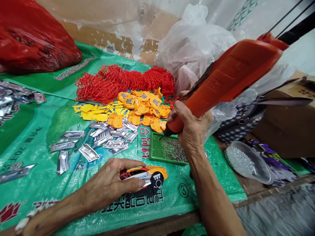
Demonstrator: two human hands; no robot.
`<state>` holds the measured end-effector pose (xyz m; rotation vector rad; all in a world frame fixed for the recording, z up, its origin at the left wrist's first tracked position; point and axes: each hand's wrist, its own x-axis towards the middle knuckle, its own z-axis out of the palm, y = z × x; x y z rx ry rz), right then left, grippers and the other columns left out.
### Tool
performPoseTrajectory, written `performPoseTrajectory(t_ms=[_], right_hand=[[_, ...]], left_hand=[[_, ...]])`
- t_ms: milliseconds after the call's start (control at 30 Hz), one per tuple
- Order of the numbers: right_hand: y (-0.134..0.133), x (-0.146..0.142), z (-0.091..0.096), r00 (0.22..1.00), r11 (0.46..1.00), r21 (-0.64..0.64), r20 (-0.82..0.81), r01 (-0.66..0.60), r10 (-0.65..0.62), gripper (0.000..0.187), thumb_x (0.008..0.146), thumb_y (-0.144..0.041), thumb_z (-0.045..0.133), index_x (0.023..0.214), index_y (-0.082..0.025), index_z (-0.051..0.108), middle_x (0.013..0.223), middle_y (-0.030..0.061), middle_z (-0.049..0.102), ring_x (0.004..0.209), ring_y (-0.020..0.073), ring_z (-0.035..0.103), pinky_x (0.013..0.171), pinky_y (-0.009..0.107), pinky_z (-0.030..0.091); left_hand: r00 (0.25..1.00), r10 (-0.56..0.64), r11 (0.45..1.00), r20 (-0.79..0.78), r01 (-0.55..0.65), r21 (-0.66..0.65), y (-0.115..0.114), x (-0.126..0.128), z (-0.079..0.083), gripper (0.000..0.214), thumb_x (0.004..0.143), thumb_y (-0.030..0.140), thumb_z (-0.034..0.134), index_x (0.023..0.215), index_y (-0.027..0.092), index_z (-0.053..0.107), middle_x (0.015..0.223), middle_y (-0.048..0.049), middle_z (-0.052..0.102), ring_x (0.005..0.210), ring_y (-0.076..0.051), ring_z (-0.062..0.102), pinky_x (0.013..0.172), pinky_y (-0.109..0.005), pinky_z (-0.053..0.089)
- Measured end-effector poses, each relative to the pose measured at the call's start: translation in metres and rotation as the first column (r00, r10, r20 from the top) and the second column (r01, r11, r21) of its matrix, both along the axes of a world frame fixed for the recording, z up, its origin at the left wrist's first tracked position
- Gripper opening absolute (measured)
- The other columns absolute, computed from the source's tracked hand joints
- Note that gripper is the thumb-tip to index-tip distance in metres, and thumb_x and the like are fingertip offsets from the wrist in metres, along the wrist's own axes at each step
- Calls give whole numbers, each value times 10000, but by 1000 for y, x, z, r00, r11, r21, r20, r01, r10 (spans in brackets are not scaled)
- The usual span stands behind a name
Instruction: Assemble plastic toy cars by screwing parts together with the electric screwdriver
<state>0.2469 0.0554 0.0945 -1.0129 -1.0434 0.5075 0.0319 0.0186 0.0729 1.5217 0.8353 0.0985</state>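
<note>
My left hand (123, 178) is closed around a toy car (150, 173), pressing it near the green sheet. The car has an orange front, a red frame, silver side panels and a black wheel. Wrapped in my right hand (192, 126) is a red electric screwdriver (226, 75), tilted with its black tip pointing down to the left. That tip is over a green perforated tray (155, 152) holding many small screws (176, 149). My right forearm hides part of the tray's right side.
Silver panels (108, 136), yellow pieces (95, 111), orange hoods (142, 103) and red frames (118, 82) lie in piles behind. A red bag (36, 39) is at back left. At right are a clear bowl (263, 173), a checkered bag (232, 129) and a cardboard box (285, 121).
</note>
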Motion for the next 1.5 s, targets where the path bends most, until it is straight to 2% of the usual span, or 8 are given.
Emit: performPoseTrajectory(t_ms=[133, 367, 600, 800, 1067, 1200, 1333, 1500], right_hand=[[1, 0, -2, 1000, 1000, -16, 23, 19, -19, 508, 701, -365, 791, 1157, -250, 601, 582, -85, 545, 460, 105, 539, 421, 249, 467], [1, -4, 1, 1000, 1000, -13, 22, 12, -12, 332, 692, -350, 797, 964, -243, 641, 565, -71, 550, 435, 123, 531, 416, 280, 458], [0, -5, 1, 1000, 1000, -11, 9, 11, -11, 383, 691, -321, 800, 1037, -248, 654, 570, -76, 552, 441, 120, 531, 412, 270, 447], [0, -5, 1, 1000, 1000, -7, 12, -15, 15, 340, 701, -331, 809, 989, -224, 665, 536, -64, 577, 422, 131, 542, 412, 273, 449], [-1, -6, 2, 1000, 999, -40, 21, 22, -21, 477, 670, -374, 802, 1107, -267, 642, 530, -82, 569, 411, 130, 535, 399, 274, 451], [-1, -6, 2, 999, 999, -47, 37, 13, -12, 437, 697, -375, 793, 1092, -267, 642, 551, -71, 563, 435, 128, 541, 411, 273, 452], [0, -4, 2, 1000, 1000, -1, 27, -1, 1, 423, 700, -352, 806, 1082, -261, 647, 567, -75, 557, 435, 122, 541, 405, 275, 447], [2, -3, 1, 998, 1000, -13, 55, 14, -13, 459, 719, -370, 775, 1143, -280, 628, 575, -77, 559, 446, 132, 546, 426, 293, 468]], left_hand=[[1000, 13, 1000, -1, -13, -24, 0, 0, -2, 436, 833, 480, 619, 1200, 259, 700, 1111, 20, 723, 947, -230, 650, 740, -245, 468], [1000, 8, 1000, -6, -8, 3, -1, -1, -6, 464, 828, 510, 618, 1204, 251, 701, 1041, 6, 736, 918, -233, 651, 734, -258, 472], [1000, 0, 1000, -5, 0, -2, 0, -1, -7, 485, 820, 514, 620, 1214, 242, 695, 1054, -3, 734, 899, -225, 651, 748, -264, 477], [1000, 14, 1000, -19, -14, -1, 0, 1, -2, 456, 822, 493, 620, 1196, 247, 705, 1101, 3, 728, 961, -239, 647, 779, -263, 482], [1000, -2, 1000, 21, 2, 4, 0, -1, -8, 473, 829, 538, 615, 1204, 261, 698, 1046, 1, 739, 939, -240, 650, 736, -256, 483], [999, 31, 1000, -14, -31, -5, -1, -1, -5, 453, 825, 521, 627, 1186, 260, 707, 1022, 7, 737, 940, -240, 644, 738, -255, 469], [998, 41, 999, -43, -41, 16, -2, 0, -1, 452, 821, 515, 631, 1192, 267, 707, 1040, 10, 730, 965, -253, 630, 738, -258, 453], [1000, 5, 1000, -3, -5, 22, 1, -1, -8, 456, 832, 497, 620, 1210, 254, 698, 1023, -3, 730, 939, -245, 626, 714, -257, 444]])
